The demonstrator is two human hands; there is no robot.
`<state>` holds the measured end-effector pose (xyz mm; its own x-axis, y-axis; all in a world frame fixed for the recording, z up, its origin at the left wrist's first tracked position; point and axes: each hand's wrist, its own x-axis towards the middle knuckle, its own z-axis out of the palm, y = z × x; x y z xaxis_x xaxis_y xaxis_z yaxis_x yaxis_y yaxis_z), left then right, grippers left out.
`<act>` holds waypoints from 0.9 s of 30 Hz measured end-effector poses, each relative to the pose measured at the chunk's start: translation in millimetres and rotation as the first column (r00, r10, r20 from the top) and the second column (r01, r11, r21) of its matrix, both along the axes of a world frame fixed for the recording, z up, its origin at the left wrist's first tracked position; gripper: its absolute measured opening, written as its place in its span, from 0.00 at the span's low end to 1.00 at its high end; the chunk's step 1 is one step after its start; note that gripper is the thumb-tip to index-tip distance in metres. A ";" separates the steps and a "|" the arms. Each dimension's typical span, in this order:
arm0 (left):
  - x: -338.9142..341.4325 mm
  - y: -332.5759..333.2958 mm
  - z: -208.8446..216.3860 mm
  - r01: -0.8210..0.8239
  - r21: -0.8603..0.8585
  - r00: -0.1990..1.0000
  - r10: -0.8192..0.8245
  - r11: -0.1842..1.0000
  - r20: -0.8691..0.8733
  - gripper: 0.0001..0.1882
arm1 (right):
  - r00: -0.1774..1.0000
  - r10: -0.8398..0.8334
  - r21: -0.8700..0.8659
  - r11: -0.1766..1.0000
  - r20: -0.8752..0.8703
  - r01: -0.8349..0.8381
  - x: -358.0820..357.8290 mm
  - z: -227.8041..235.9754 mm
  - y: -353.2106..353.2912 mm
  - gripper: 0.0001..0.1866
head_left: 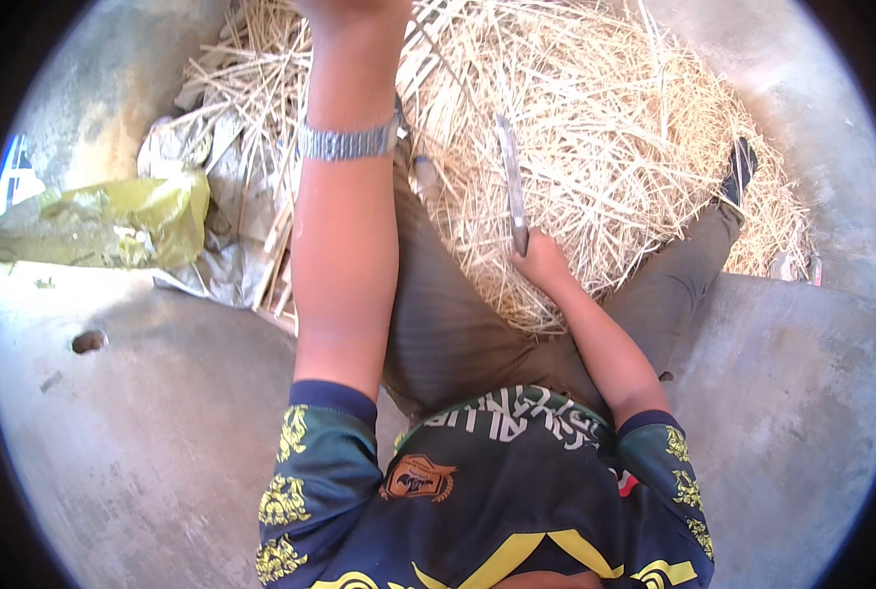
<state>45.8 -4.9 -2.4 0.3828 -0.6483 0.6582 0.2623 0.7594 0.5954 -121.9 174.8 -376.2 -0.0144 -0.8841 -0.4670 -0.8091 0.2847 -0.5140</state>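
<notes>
My right hand (541, 263) is closed round the dark handle of a long, narrow-bladed knife (512, 177). The blade points away from me over a big heap of dry straw (595, 128) between my legs. My left arm reaches far forward, a metal-banded watch on its wrist. Only the base of my left hand (351, 8) shows at the top edge, so its fingers, and anything in them, are hidden. Straw stalks lie around and beneath that forearm.
I sit with legs spread on a grey concrete surface (163, 412). To the left lie a yellow-green plastic sack (168, 211) and a crumpled grey sheet (227, 250). A small round hole (89, 342) is in the concrete. Concrete walls (811, 128) curve round the straw.
</notes>
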 end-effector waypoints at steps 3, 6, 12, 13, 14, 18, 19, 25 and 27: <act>-3.4 -5.9 -2.7 0.046 -0.013 0.999 -0.046 0.999 -0.015 0.29 | 0.946 -0.264 0.102 0.963 0.187 0.249 -27.4 -27.6 -7.0 0.17; -0.6 -8.5 -4.0 0.114 -0.008 0.991 -0.114 0.993 -0.072 0.29 | 0.640 -0.625 0.432 0.777 0.447 0.457 -29.2 -12.7 -18.4 0.18; -19.1 10.0 6.7 0.127 0.038 0.992 -0.127 0.991 0.000 0.31 | 0.993 -0.061 0.096 0.994 0.101 0.051 -3.6 -6.0 6.2 0.25; -13.4 5.4 4.0 0.135 0.022 0.988 -0.136 0.991 0.071 0.33 | 0.996 -0.018 0.055 0.998 0.085 0.014 -2.4 -4.5 5.2 0.26; -9.7 3.4 2.8 0.148 0.012 0.979 -0.148 0.989 0.143 0.35 | 0.997 0.017 0.020 1.000 0.069 -0.019 -0.5 -4.7 7.0 0.28; -5.0 -5.1 1.0 0.153 -0.003 0.984 -0.152 0.988 0.095 0.35 | 0.903 -0.362 -0.061 0.921 0.231 0.385 -10.4 -26.2 -0.2 0.20; -5.4 -1.0 1.7 0.123 0.032 0.989 -0.125 0.992 0.076 0.35 | 0.807 -0.450 0.062 0.884 0.382 0.464 -15.0 -31.2 -7.9 0.16; 0.2 -1.8 1.0 0.211 0.059 0.972 -0.215 0.976 0.090 0.35 | 0.698 -0.369 0.064 0.904 0.613 0.422 7.7 52.5 -8.2 0.21; -3.3 3.8 -0.9 0.191 0.071 0.973 -0.198 0.979 0.122 0.35 | 0.809 -0.204 -0.049 0.960 0.551 0.275 17.4 49.3 -10.4 0.16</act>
<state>42.5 -1.1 -3.4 0.1608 -0.7406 0.6524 0.3205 0.6644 0.6752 -104.5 164.4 -326.8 -0.0129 -0.9352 -0.3539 -0.3097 0.3402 -0.8879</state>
